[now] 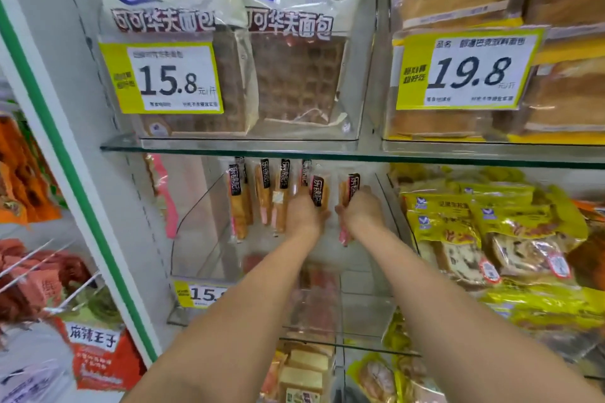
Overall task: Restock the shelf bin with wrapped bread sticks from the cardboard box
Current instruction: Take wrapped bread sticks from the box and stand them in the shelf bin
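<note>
I see both hands inside clear shelf bin [193,216]. Right hand [361,210] grips wrapped bread stick [351,188]: upright, long axis vertical, dark label end up, pink end down. Left hand [304,213] against neighbouring stick [319,195], grasp unclear. More sticks [237,203] stand upright left of left hand.

Wrapped bread sticks [239,206]: golden-brown, dark brown label band with white characters, pink lower end.
Waffle bread packs [294,82]: brown grid pattern, white header, blue logo.
Price tag [163,77]: yellow border, white panel, black numerals.
Shelf upright [65,173]: white with green stripe.
Bread bags [474,216] at right: yellow.
</note>
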Tool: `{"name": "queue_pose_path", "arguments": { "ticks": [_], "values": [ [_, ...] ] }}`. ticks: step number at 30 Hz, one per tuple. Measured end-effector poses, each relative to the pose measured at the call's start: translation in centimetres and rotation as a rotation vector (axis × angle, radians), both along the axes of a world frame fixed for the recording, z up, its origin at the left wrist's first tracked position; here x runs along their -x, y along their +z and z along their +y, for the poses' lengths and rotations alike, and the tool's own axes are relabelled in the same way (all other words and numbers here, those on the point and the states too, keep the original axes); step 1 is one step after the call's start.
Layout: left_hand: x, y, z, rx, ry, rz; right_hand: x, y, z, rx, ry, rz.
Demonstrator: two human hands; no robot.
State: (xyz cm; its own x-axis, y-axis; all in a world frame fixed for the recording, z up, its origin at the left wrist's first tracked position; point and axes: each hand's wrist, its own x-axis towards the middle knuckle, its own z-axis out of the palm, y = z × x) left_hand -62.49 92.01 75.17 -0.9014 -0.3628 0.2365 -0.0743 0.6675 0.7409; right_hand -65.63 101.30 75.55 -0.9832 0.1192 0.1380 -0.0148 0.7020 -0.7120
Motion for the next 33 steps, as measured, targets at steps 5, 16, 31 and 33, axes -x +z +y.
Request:
{"name": "queue_pose_path", "arguments": {
  "ticks": [5, 16, 31, 33],
  "values": [
    [3.0, -0.8, -0.5, 0.093, -0.050, -0.061, 2.6, -0.5, -0.6, -0.016, 0.007, 0.000],
    [5.1, -0.8, -1.3, 0.353, -0.116, -0.191, 5.2, -0.5, -1.0, 0.039, -0.010, -0.074],
    [5.8, -0.3, -1.8, 0.571, -0.079, -0.225, 5.2, -0.1, -1.2, -0.140, 0.045, -0.220],
    [5.3, -0.1, -1.9, 0.570, -0.063, -0.225, 4.5, 0.4, -0.9, -0.111, 0.040, -0.190]
  ]
}}
